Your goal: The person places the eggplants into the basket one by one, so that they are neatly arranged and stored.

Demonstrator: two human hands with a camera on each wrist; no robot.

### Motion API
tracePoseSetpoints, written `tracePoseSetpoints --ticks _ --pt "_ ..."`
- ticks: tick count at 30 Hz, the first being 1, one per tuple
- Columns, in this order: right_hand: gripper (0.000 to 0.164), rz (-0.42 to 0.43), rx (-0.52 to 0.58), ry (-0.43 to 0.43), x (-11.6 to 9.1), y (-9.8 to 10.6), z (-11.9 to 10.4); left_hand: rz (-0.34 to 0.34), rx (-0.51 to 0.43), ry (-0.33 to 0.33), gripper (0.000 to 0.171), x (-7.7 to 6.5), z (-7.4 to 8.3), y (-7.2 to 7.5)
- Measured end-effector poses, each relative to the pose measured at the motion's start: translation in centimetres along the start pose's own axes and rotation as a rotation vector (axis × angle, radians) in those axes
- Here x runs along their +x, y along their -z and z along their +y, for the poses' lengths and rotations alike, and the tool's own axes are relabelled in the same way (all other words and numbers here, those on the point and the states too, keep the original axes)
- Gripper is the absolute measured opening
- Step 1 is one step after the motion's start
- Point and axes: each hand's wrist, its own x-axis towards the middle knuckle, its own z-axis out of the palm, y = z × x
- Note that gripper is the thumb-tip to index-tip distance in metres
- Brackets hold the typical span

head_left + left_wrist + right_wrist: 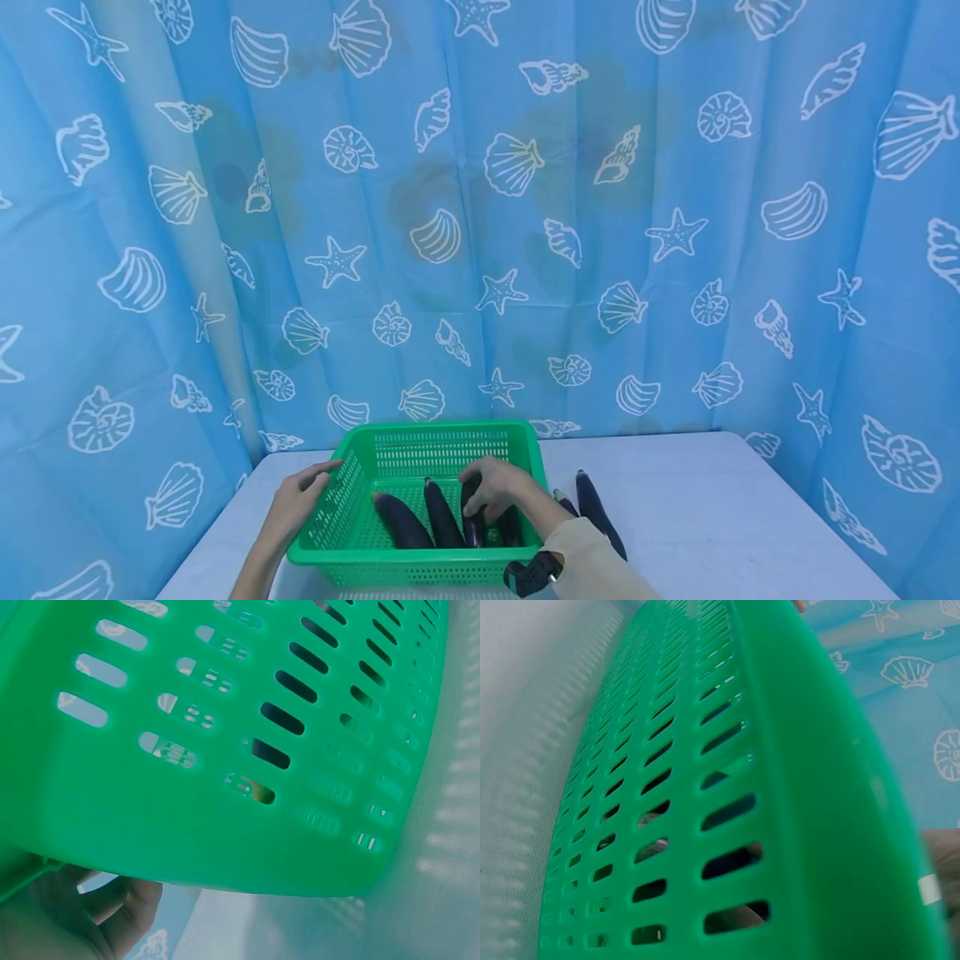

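A green slotted plastic basket (420, 557) stands on the table with several dark purple eggplants inside. My right hand (495, 487) reaches down into its right half and grips an eggplant (474, 527), thumb on one side and fingers on the other. Left of that lie an eggplant (444, 518) and a thicker eggplant (403, 523); another eggplant (510, 527) is partly hidden under my right wrist. At the basket's left rim, my left hand (294, 502) rests with relaxed fingers, fingertips right at the edge. The basket wall (172, 825) hides part of that hand in the left wrist view.
Two more eggplants lie on the white table (697, 508) right of the basket: a long eggplant (600, 512) and a partly covered eggplant (566, 502). A blue curtain (480, 250) with white shell prints hangs behind the table and along both sides.
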Motion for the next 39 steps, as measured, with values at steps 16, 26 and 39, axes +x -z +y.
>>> tracePoseSetpoints --ticks 16,26,39 --pt "0.050 -0.062 0.009 -0.073 0.49 -0.67 -0.14 -0.003 -0.001 -0.001 0.040 -0.01 0.04 0.07" --pt "0.050 -0.072 0.002 -0.098 0.45 -0.58 -0.31 0.000 0.005 0.006 0.040 0.00 0.13 0.05" --pt "0.044 -0.105 0.002 -0.088 0.22 0.04 -0.23 0.002 0.007 0.007 0.040 0.11 -0.14 -0.04"
